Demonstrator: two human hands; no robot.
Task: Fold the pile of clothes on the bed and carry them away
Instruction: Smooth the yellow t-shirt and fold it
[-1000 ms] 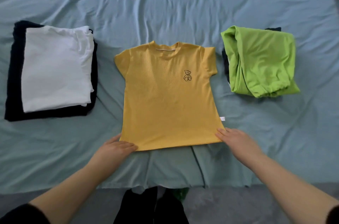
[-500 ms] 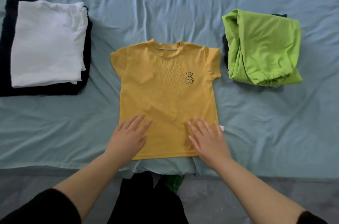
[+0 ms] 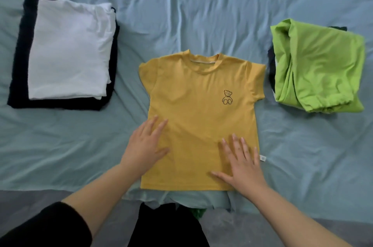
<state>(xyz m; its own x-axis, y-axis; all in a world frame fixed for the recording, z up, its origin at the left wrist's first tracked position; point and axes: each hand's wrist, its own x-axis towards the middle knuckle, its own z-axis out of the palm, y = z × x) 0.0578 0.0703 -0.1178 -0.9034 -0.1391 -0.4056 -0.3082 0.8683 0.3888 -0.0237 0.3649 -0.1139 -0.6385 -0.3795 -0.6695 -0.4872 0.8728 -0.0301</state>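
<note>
The yellow tee (image 3: 201, 117) lies flat and face up on the rumpled teal sheet (image 3: 181, 14), neck away from the person and short sleeves spread. It is a soft matte knit with a small outlined bear (image 3: 227, 97) on the chest. The left hand (image 3: 144, 145) rests on the tee's lower left edge, fingers straight and splayed, gripping nothing. The right hand (image 3: 242, 164) lies flat near the hem at the tee's lower right, fingers spread and thumb out — also holding nothing. A small white tag (image 3: 262, 157) sticks out of the tee's right side seam. Well left of the tee sits a squared stack — a folded white top (image 3: 68, 48) on a larger, fuzzy black piece (image 3: 20, 64). Right of the tee, near its sleeve, a smooth lime-green garment (image 3: 319, 64) lies loosely bunched over a dark cloth (image 3: 271, 64)
</note>
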